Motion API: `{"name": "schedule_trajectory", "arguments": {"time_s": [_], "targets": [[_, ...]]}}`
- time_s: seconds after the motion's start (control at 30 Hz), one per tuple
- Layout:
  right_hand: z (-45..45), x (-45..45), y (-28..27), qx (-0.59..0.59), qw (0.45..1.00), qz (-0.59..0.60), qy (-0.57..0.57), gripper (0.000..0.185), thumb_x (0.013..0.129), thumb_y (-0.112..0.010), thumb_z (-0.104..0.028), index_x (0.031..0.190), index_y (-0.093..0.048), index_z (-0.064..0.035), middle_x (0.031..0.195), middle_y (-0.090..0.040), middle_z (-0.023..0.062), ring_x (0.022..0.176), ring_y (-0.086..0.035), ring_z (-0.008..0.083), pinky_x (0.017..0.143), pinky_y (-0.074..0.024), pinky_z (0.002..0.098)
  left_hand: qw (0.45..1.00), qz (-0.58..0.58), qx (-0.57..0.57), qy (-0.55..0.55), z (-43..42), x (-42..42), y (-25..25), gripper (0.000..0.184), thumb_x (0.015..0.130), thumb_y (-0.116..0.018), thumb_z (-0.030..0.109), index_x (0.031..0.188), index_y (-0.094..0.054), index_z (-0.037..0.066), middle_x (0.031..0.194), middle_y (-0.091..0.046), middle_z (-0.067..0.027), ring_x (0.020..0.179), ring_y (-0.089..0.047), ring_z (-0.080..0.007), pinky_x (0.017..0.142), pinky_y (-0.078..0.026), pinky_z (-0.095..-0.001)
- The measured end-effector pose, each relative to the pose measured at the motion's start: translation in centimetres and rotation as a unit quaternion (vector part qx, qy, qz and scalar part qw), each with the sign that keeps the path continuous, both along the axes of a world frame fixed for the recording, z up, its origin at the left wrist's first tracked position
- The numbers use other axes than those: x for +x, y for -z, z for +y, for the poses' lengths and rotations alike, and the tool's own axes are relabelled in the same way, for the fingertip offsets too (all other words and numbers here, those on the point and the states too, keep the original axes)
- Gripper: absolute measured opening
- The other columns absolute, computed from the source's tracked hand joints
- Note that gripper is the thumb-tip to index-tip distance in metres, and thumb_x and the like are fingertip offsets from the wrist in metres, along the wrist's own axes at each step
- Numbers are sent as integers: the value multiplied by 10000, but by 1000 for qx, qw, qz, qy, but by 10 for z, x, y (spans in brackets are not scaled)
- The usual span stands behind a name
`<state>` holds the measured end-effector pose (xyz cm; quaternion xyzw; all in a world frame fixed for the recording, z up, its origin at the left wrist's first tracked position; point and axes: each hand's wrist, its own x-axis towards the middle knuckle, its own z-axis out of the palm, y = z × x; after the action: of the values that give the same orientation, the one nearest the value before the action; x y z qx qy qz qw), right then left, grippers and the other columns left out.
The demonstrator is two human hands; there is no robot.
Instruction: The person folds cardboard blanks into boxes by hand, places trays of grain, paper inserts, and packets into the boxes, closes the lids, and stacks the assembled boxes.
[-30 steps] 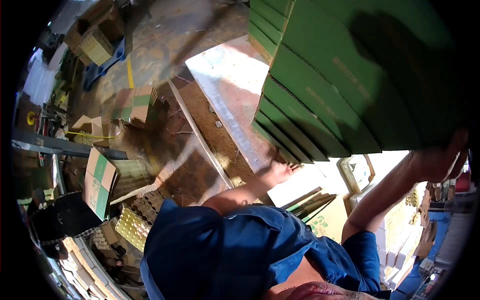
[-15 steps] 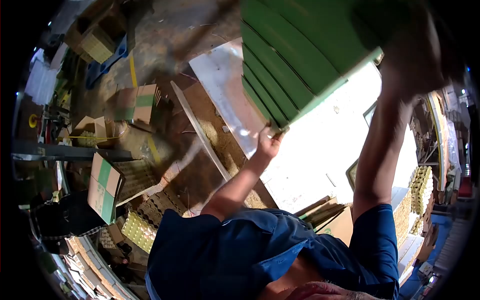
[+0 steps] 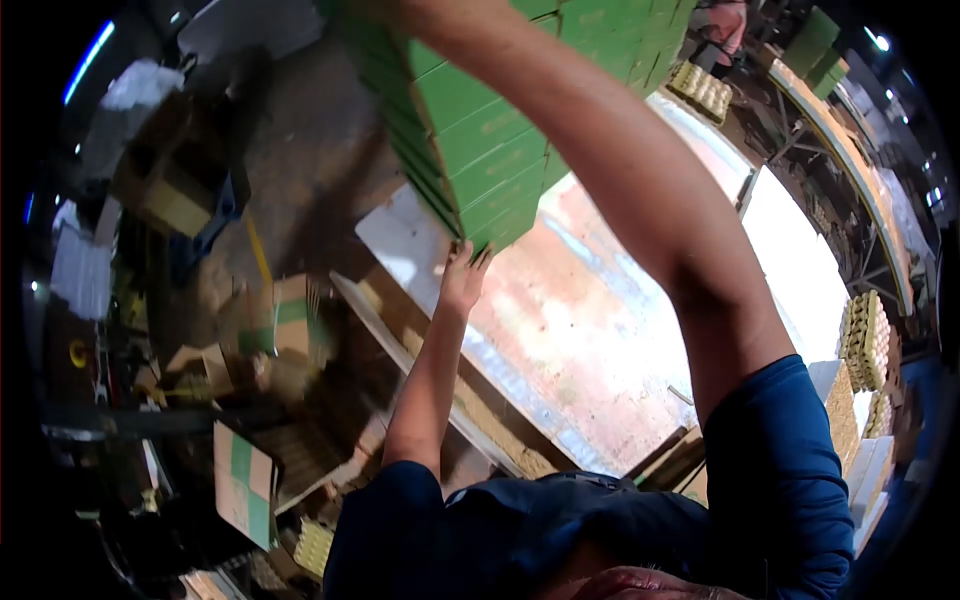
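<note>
A tall stack of green cartons (image 3: 490, 165) stands at the far side of a pale, stained tabletop (image 3: 570, 350). At the stack's lowest near corner is my left hand (image 3: 466, 272), its fingers against the bottom carton. My right arm stretches across the view in front of the stack, up to the top edge. There my right hand (image 3: 395, 10) is dark and largely cut off by the frame, near the upper part of the stack; its fingers are hidden.
Egg trays (image 3: 865, 340) are piled at the right, and another egg tray (image 3: 700, 92) lies beyond the table. A folded carton with a green band (image 3: 245, 480) is at lower left. A wooden board edge (image 3: 390, 335) runs along the table's left. A long bench (image 3: 850, 160) curves at far right.
The green stack now appears further left, showing more of its side. My right arm has swung left across the view. My left hand stays at the stack's bottom corner.
</note>
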<state>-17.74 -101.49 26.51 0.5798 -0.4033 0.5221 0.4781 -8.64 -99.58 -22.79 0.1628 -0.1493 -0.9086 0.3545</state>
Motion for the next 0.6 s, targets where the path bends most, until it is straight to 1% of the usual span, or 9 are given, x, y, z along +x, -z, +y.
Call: {"name": "schedule_trajectory", "arguments": {"time_s": [0.07,0.13,0.2,0.27,0.3,0.4,0.43,0.53,0.6], "targets": [[-18,-5,-3,1,1000,-2,-8,110,762,-673,-164,722,-674,-61,779,-651,118,903,-590,289,878,-386,447,1000,-14,-23,1,-14,-1,-2,329,953,-636,139,1256,-511,104,1299,-545,-79,1192,-531,-308,1064,-459,-468],[-28,-9,-6,14,1000,-8,-4,114,759,-677,-172,729,-681,-63,810,-664,119,910,-590,291,887,-386,442,998,-59,-9,31,-26,-3,-4,382,998,-568,246,1336,-489,86,1339,-532,-92,1221,-505,-311,1081,-429,-431],[-29,-13,-10,28,1000,-13,-1,118,757,-681,-181,736,-688,-65,841,-676,120,918,-591,293,895,-385,437,996,-79,-36,36,-32,-7,-6,448,993,-576,297,1373,-460,90,1362,-515,-87,1224,-499,-314,1089,-412,-431],[-25,-18,-10,139,982,16,126,294,886,-559,-315,926,-751,-96,955,-725,77,1131,-575,271,971,-354,462,996,-83,2,30,-36,-12,-2,473,956,-646,233,1365,-448,103,1360,-498,-88,1222,-503,-351,1059,-444,-475],[-35,-20,-9,114,986,2,125,255,804,-607,-317,719,-737,-115,828,-712,71,1014,-591,252,880,-355,466,997,-76,-8,33,-39,-17,1,473,956,-646,233,1365,-448,103,1360,-498,-88,1222,-503,-351,1059,-444,-475],[-42,-32,-14,138,986,-18,97,282,827,-595,-324,732,-736,-100,825,-712,80,1029,-595,263,890,-358,469,995,-93,-13,46,-44,-21,4,548,952,-650,278,1406,-393,111,1379,-467,-104,1235,-493,-363,1071,-432,-484],[-43,-34,-13,66,995,-18,66,268,802,-673,-281,667,-703,-52,703,-651,104,882,-608,298,829,-384,469,993,-104,-15,49,-43,-22,3,586,946,-658,293,1423,-366,118,1380,-457,-116,1239,-488,-368,1077,-428,-489],[-37,-41,-11,61,995,-40,63,274,824,-663,-284,679,-705,-55,711,-660,96,893,-614,296,824,-393,477,991,-125,-20,49,-41,-25,1,676,925,-682,336,1451,-317,121,1378,-434,-153,1250,-476,-380,1088,-418,-506],[-34,-44,-12,68,994,-49,69,278,829,-658,-284,680,-702,-54,714,-662,98,895,-613,298,825,-391,482,986,-154,-25,54,-40,-24,-1,668,952,-607,432,1460,-329,99,1412,-405,-201,1307,-419,-378,1108,-400,-468]]}}
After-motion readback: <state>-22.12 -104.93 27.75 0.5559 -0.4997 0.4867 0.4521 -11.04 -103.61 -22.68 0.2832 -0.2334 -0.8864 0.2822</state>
